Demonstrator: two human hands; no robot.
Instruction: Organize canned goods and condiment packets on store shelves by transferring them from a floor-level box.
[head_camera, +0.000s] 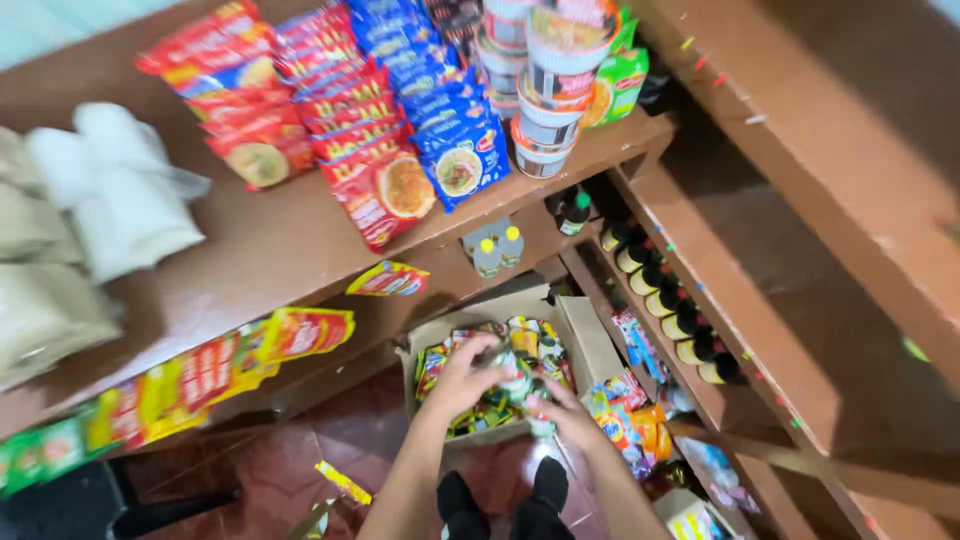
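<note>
A cardboard box (590, 345) was set on the floor at lower centre, packets heaped in it, both hands (465, 375) placed inside. Noodle packets (340, 110) were laid on the shelf (270, 250) above, cups (550, 80) stacked to their right.

place: small grocery shop, stock shelving corner
shelving: brown wooden shelves (260, 250) in tiers, goods lined up in rows for sale
top shelf: instant noodle packets (340, 110) in red and blue, fanned out in overlapping rows; stacked cup noodles (548, 90); clear bags of white goods (120, 190)
lower shelves: dark sauce bottles with yellow labels (670, 310) in a long row, small yellow-capped bottles (498, 250)
hanging: sachet strips (200, 375) along the shelf edge
floor: open cardboard box (590, 345) full of small packaged goods, on reddish tiles
</note>
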